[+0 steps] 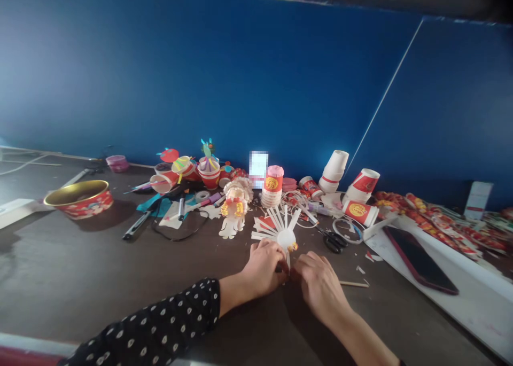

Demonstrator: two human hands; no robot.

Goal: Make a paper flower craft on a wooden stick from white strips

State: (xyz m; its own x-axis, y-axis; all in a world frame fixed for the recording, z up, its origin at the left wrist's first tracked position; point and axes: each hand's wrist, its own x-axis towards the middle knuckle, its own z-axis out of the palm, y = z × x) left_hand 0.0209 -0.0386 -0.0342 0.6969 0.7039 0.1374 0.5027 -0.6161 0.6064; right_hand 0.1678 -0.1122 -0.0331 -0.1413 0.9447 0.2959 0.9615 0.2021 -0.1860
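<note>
A paper cup cut into a fan of white strips (pixel 286 240) lies flat in front of me, its round base at the centre. My left hand (pixel 264 265) is closed at its near side, fingers pinching around one strip that points toward me. Something small and dark shows under the left fingers, too hidden to name. Close by on the right, my right hand (pixel 319 281) has its fingers curled and pressed together by the end of that same strip. Whatever the right fingertips grip is hidden. A small yellow and red scrap shows on the fan's lower edge.
Black scissors (pixel 335 242) and a thin wooden stick (pixel 356 284) lie at right. A phone (pixel 420 259) rests on a white tray (pixel 476 307). Behind stand stacked paper cups (pixel 334 171) and cup crafts (pixel 209 173). At left are a cutter knife (pixel 137 226) and a gold-lined bowl (pixel 82 203).
</note>
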